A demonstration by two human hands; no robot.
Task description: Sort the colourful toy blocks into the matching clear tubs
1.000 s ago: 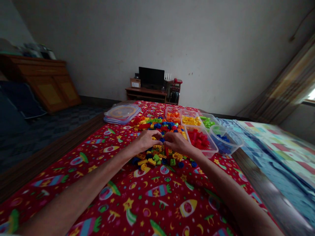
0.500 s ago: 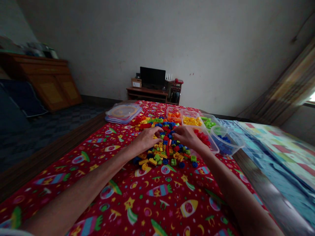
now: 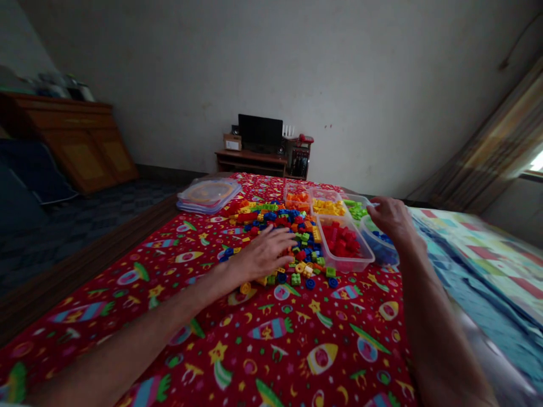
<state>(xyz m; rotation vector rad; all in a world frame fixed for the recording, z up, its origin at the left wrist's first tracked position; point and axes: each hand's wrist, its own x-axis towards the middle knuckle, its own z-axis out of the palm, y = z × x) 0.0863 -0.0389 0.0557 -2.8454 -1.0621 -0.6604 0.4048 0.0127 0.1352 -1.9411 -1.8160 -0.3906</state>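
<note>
A heap of small plastic bricks [image 3: 280,223] in mixed colours lies on a red patterned cloth [image 3: 275,333]. My left hand [image 3: 265,254] rests flat on the near part of the heap, fingers stretched out. My right hand [image 3: 388,217] hangs over the round clear bowl of blue bricks [image 3: 382,246], fingers curled downward; what they hold, if anything, is hidden. Beside the bowl stands a clear tub of red bricks [image 3: 344,242]. Behind it are tubs of orange bricks [image 3: 297,199], yellow bricks [image 3: 328,208] and green bricks [image 3: 357,209].
A stack of clear lids [image 3: 208,194] lies at the cloth's far left. A blue and multicoloured mat [image 3: 479,254] covers the surface to the right. A low stand with a dark screen [image 3: 260,133] is against the far wall, a wooden cabinet [image 3: 76,141] at left.
My right hand has left the heap and swung right to above the bowl of blue bricks. My left hand has opened flat and slid slightly right over the heap.
</note>
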